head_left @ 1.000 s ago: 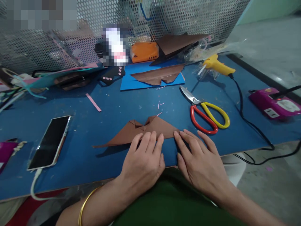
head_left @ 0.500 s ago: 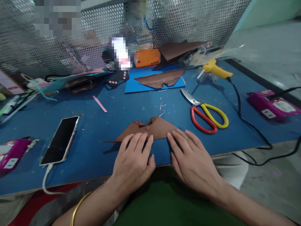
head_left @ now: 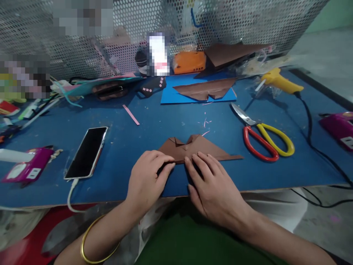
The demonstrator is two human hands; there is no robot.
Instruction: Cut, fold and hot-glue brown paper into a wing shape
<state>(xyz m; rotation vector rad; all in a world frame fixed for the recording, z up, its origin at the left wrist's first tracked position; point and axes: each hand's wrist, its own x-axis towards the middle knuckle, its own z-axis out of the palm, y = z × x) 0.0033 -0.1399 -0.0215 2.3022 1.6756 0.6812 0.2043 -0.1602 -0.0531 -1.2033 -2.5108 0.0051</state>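
A folded piece of brown paper lies flat on the blue table, close to its near edge and just in front of the person. Its shape is a low triangle with a long point running out to the right and small folded flaps along the top.

The left hand rests palm down at the paper's near left edge — its fingers are curled inward, tips pressing on the paper's lower left corner, gripping nothing. A gold bangle sits on that wrist. The right hand lies flat and spread, fingers stretched forward so their tips bear down on the paper's near edge at its middle. The two sets of fingertips are just beside each other, nearly touching, and the rest of the paper lies beyond them, uncovered.

To the right of the paper, well apart from it, lie scissors with one red and one yellow handle, blades closed. Farther back on the right is a yellow glue gun with a black cord. To the left lies a phone, screen dark, with a white cable plugged in. At the back a blue sheet carries another brown cut-out.
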